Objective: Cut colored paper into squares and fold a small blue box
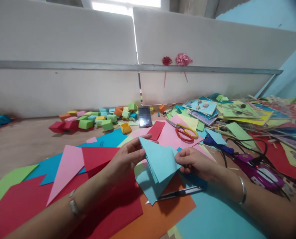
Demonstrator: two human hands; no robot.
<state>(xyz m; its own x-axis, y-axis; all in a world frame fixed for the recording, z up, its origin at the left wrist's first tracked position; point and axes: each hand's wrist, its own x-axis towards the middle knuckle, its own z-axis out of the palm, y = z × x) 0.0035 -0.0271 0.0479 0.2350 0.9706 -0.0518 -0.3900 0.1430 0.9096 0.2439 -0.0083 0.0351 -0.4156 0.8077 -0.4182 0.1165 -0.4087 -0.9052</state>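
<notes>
A folded light blue paper (160,159) is held up between my two hands, its layers fanned slightly apart at the lower left edge. My left hand (133,151) grips its left edge, thumb in front and fingers behind. At the right corner, my right hand (189,160) pinches the paper between thumb and fingers. Beneath it lies another light blue sheet (148,186). A utility knife (179,193) rests on orange paper (157,219) just below the held piece.
Red-handled scissors (185,135) and yellow-handled ones lie on pink paper behind my hands. A phone (145,117) stands near small folded paper boxes (107,125). At right are a purple glue gun (259,172), cables and craft cards (240,111). Red sheets (113,209) spread at left.
</notes>
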